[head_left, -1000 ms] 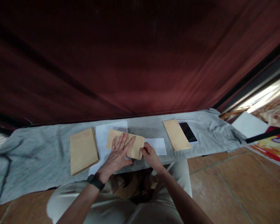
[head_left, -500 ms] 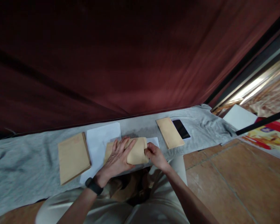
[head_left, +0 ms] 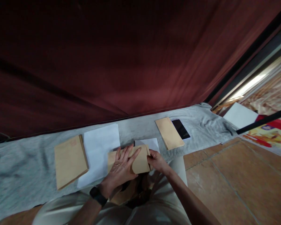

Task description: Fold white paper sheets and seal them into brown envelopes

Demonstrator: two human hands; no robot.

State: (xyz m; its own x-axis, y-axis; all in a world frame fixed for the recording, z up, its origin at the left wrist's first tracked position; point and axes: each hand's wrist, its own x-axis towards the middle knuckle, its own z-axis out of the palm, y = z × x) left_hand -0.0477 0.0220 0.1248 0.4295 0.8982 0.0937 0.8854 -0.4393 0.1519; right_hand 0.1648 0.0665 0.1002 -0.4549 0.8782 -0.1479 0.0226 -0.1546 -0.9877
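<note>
A brown paper envelope (head_left: 141,161) lies between my hands at the near edge of the cloth-covered surface. My left hand (head_left: 121,165), with a black watch on its wrist, rests across the envelope, fingers spread over its face and holding it. At the envelope's right end, my right hand (head_left: 157,161) pinches the edge between thumb and bent fingers. A small white sheet (head_left: 150,143) shows partly behind the envelope. Left of my hands is a stack of white paper (head_left: 100,143). Whatever lies under my left palm is hidden.
A stack of brown envelopes (head_left: 71,159) sits at the left. To the right, another brown envelope (head_left: 170,132) lies beside a dark-screened phone (head_left: 180,128). A grey cloth (head_left: 25,162) covers the surface, with a dark red curtain (head_left: 131,62) behind. A colourful box (head_left: 271,134) stands far right.
The envelope in my hands has come slightly nearer to me, and its right end looks flatter. More of the small white sheet behind it shows. My right fingers still pinch its end.
</note>
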